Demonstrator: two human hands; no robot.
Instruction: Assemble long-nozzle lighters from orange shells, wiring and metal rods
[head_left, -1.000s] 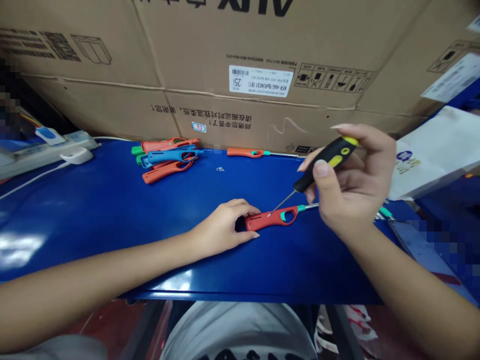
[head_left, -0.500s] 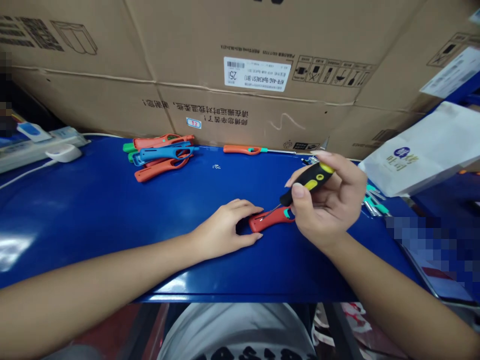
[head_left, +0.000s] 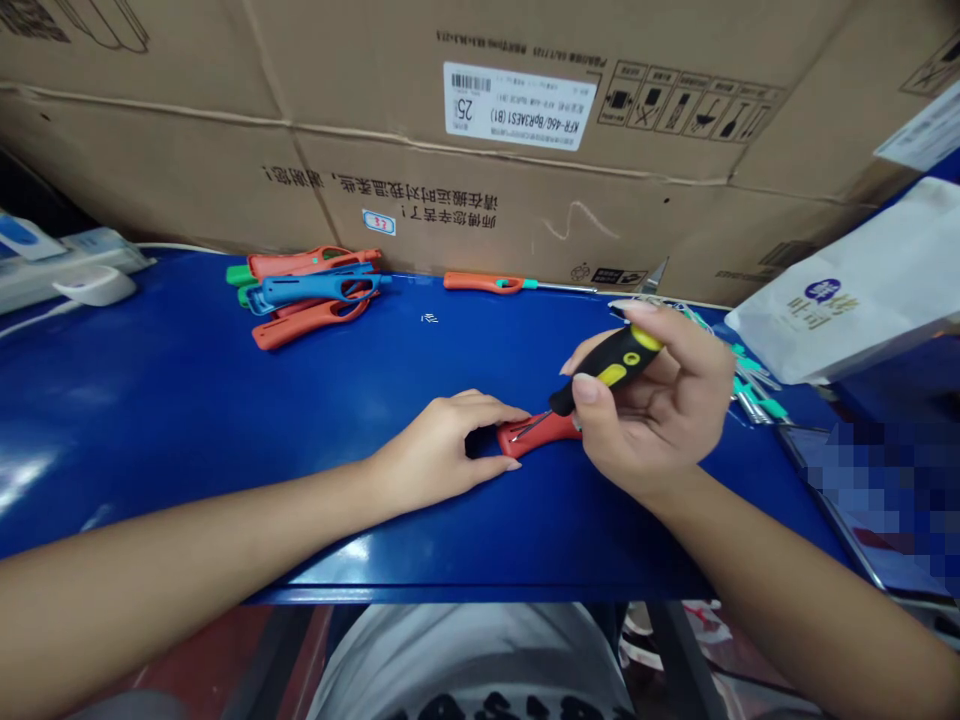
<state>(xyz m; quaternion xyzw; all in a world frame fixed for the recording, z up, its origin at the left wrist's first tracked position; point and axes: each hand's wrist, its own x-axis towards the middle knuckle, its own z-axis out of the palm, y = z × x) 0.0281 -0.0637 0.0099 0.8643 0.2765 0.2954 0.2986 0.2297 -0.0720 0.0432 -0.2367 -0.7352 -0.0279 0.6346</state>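
A red lighter handle [head_left: 534,436] lies on the blue table [head_left: 360,420] in front of me. My left hand [head_left: 442,450] grips its left end between thumb and fingers. My right hand [head_left: 652,400] is closed around a black and yellow screwdriver [head_left: 606,368], tilted with its shaft down to the left. The screwdriver's tip is at the slotted left end of the lighter handle, whose right end is hidden behind my right hand.
Orange, blue and green lighter casings [head_left: 315,290] are piled at the back left. An orange lighter [head_left: 484,283] with a metal rod lies against the cardboard box [head_left: 420,150]. Metal tubes with teal parts [head_left: 757,390] lie by a white paper bag [head_left: 847,290]. A power strip [head_left: 112,250] is far left.
The screwdriver's tip has moved slightly left and down along the red handle, my right hand moving with it. My left hand keeps its hold. The whole view has shifted a little.
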